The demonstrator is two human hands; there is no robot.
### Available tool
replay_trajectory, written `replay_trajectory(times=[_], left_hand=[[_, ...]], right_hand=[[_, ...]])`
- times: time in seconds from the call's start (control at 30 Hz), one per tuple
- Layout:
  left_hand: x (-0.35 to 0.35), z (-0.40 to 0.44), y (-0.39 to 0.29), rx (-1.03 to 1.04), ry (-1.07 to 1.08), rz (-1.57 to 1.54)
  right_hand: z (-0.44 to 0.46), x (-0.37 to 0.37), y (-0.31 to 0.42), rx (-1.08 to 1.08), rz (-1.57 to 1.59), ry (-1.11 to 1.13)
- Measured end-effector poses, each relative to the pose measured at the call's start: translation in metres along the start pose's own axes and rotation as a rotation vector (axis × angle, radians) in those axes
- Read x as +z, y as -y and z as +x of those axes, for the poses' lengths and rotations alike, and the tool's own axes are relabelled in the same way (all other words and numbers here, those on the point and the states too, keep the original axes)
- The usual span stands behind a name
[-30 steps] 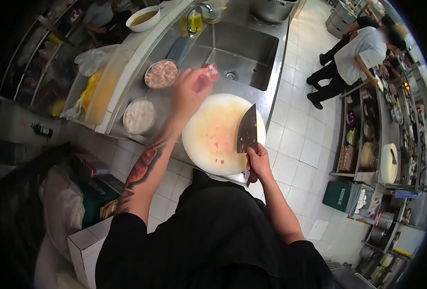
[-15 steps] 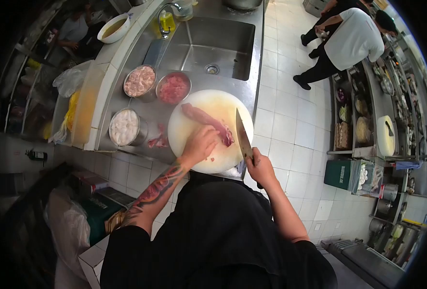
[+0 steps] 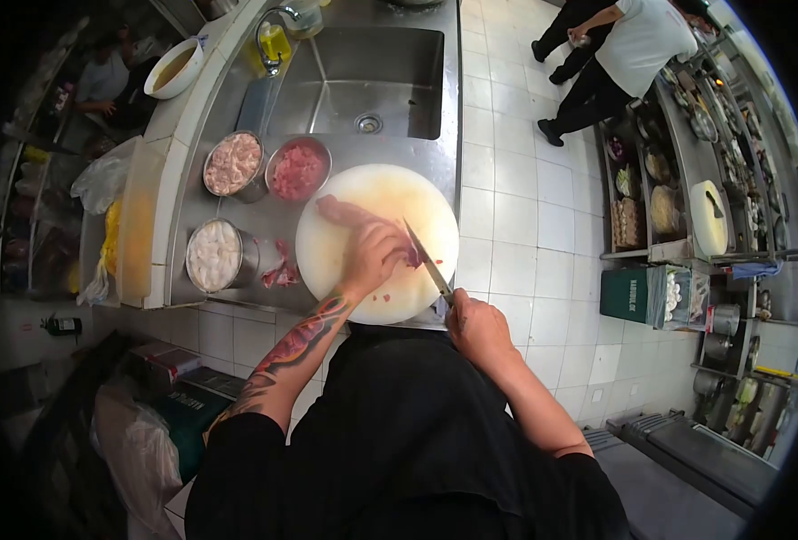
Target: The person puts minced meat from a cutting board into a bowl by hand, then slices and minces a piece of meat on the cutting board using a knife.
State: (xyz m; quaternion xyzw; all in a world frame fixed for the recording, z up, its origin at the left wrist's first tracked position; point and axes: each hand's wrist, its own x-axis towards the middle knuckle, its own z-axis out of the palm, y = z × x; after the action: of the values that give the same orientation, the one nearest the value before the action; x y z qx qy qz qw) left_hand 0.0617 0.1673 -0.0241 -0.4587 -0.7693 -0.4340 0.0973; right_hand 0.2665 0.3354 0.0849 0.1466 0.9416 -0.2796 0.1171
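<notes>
A long strip of raw meat [image 3: 343, 212] lies across the round white cutting board [image 3: 408, 191]. My left hand [image 3: 376, 254] has its fingers curled over the strip near its right end, pressing it on the board. My right hand [image 3: 478, 326] is wrapped round the handle of a kitchen knife [image 3: 429, 259]. The blade points up and left, its edge by the cut end of the meat, close to my left fingertips. Whether it is cutting in, I cannot tell. Small meat scraps [image 3: 383, 298] dot the board, and red trimmings [image 3: 281, 268] lie left of it.
Metal containers of pale meat pieces [image 3: 233, 164], minced or chopped red meat [image 3: 299, 171] and whitish pieces [image 3: 214, 256] stand on the counter to the left. Beyond the board is a steel sink [image 3: 417, 85]. Two people, one in a white shirt [image 3: 644, 45], stand by shelves at right.
The knife has swung left from the board's right edge to the end of the meat. My view has shifted, so the counter appears further left. My left hand stays on the meat.
</notes>
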Motion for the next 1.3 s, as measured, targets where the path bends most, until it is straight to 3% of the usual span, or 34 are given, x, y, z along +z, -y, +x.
replay_trajectory(times=[0.8, 1.13, 1.3], left_hand=[[0.008, -0.007, 0.009, -0.026, 0.0, 0.025], [0.017, -0.016, 0.02, -0.016, 0.007, 0.082], [0.014, -0.016, 0.021, 0.002, -0.001, 0.093]], right_hand=[[0.011, 0.003, 0.007, -0.026, -0.163, 0.04], [0.119, 0.017, 0.021, -0.191, -0.243, -0.005], [0.077, 0.007, 0.015, -0.088, -0.239, 0.053]])
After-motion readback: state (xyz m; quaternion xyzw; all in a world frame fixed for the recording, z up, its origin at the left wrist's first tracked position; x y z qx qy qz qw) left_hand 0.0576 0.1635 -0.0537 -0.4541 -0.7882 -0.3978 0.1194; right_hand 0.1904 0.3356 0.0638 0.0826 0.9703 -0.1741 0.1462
